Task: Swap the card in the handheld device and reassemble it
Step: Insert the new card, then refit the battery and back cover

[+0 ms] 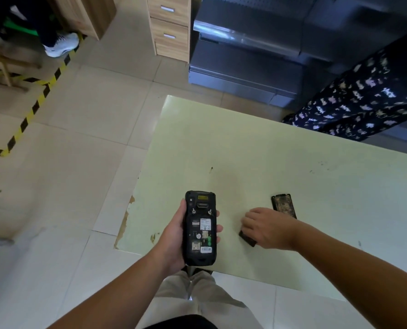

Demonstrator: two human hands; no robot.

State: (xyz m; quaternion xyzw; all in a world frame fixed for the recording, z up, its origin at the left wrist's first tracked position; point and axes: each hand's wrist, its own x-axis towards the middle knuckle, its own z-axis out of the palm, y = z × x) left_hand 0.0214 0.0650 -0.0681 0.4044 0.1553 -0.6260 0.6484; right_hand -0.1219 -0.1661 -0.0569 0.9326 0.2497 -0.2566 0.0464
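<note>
Device (pixel 200 230) back open in left hand (pixel 174 236), card bay exposed; right hand (pixel 266 227) closing on battery (pixel 247 239) on table (pixel 292 162), cover (pixel 283 206) lying beside: reassembly likely pending.

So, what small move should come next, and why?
Probably the right hand should close on the dark flat part under it and lift it toward the device. The left hand holds the device with its back open, and the cover lies on the table.
</note>
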